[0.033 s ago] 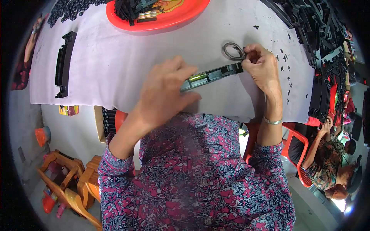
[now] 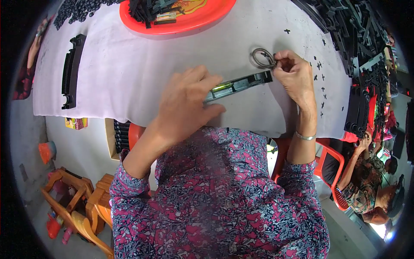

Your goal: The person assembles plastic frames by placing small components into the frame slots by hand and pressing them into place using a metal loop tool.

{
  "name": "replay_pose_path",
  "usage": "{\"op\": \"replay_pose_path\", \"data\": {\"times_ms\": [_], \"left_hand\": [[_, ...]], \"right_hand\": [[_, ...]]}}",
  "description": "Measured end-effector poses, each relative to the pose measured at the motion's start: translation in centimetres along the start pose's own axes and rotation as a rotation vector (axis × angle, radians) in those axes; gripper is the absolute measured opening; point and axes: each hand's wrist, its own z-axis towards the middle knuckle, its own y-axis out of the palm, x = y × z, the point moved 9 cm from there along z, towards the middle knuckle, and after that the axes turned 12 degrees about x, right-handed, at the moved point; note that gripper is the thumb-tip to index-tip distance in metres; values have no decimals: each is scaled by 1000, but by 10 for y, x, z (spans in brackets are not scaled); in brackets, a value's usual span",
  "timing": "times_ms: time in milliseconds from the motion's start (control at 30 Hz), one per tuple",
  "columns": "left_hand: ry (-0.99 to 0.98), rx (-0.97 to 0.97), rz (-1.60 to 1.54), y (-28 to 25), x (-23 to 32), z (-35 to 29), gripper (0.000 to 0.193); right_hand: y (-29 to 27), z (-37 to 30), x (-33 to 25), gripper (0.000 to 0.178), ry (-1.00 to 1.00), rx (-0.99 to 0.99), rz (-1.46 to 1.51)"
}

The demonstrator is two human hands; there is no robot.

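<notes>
My left hand (image 2: 183,101) is closed around the near end of a black spirit level (image 2: 241,84), which slants up to the right above the table edge. A yellow-green vial (image 2: 222,87) shows beside my fingers. Close to the level's far end, my right hand (image 2: 294,75) is pinched together. From its fingertips sticks out a dark looped tool (image 2: 264,58), its rounded loop like a scissors handle; the rest of it is hidden in the hand.
Small black cross-shaped pieces (image 2: 319,65) are scattered at right. A red tray (image 2: 177,30) holds black parts and clear vials. Another black level body (image 2: 72,71) lies at left. Black parts (image 2: 345,26) heap at far right, where another person (image 2: 366,190) sits.
Both my hands have shifted very slightly to the right, the looped tool along with the right one. Each hand keeps its hold.
</notes>
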Motion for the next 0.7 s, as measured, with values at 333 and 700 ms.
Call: {"op": "replay_pose_path", "data": {"times_ms": [333,700], "left_hand": [[-2,60,56,7,-2,-2,40],[6,57,96,12,-1,-5,35]], "right_hand": [[7,-12,-6,22,483,-235,1497],[-15,-8,-87,43,131,-357,1840]]}}
